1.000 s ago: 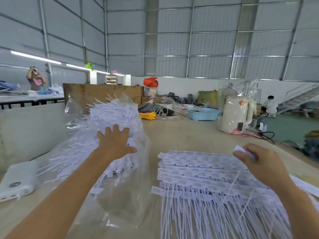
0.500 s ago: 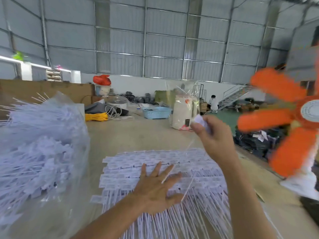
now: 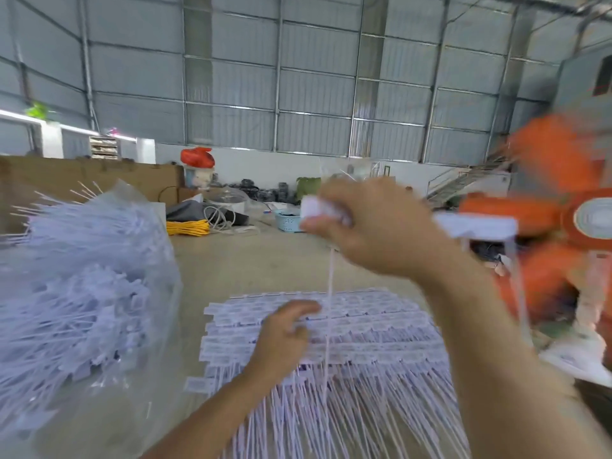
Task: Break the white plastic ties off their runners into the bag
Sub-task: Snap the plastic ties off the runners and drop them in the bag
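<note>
Right hand [image 3: 374, 226] grips a white plastic runner strip [image 3: 477, 226] raised crosswise; left hand [image 3: 284, 329] presses the flat white tie stack [image 3: 381, 329]; clear plastic bag [image 3: 82, 293] lies left.

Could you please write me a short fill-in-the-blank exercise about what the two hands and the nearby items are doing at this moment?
1. The right hand grips a strip of white ties raised ____ the table.
2. The left hand rests on the flat ____ of ties.
3. The clear bag of loose ties sits to the person's ____.
4. The blurred fan at the right has ____ blades.

Missing words: above; stack; left; orange
</note>
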{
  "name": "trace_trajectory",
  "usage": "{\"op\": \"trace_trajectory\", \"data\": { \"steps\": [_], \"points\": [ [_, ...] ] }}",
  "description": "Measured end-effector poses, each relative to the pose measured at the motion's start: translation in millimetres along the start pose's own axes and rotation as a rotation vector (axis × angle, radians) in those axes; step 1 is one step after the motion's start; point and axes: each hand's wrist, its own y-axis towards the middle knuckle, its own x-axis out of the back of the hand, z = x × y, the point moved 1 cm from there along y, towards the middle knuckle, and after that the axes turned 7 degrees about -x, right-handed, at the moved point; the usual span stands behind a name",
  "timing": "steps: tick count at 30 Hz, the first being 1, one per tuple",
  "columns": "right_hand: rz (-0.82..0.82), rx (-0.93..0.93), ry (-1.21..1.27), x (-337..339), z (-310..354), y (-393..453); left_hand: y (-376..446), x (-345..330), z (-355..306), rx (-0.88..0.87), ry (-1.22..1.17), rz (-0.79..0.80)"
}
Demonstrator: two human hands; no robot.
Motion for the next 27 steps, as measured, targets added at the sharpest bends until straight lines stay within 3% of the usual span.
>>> {"op": "trace_trajectory", "data": {
  "steps": [2, 4, 6, 11, 17, 27],
  "points": [
    [0.302, -0.122, 0.137, -57, -12, -2, 8, 10, -6, 0.123, -0.38, -0.28],
    [0.424, -0.186, 0.278, -111, -22, -11, 11, 14, -9, 0.242, -0.476, -0.294],
    [0.408, -0.218, 0.387, -150, -29, -22, 8, 12, -5, 0.271, -0.375, -0.221],
    [0.327, -0.289, 0.532, -178, -38, -32, 11, 14, 8, 0.177, -0.081, -0.318],
    [0.335, -0.275, 0.431, -182, -57, -39, 12, 13, 5, 0.211, -0.284, -0.289],
    [0.325, -0.214, 0.684, -174, -52, -39, 18, 11, 2, 0.184, -0.15, -0.25]
  ]
}}
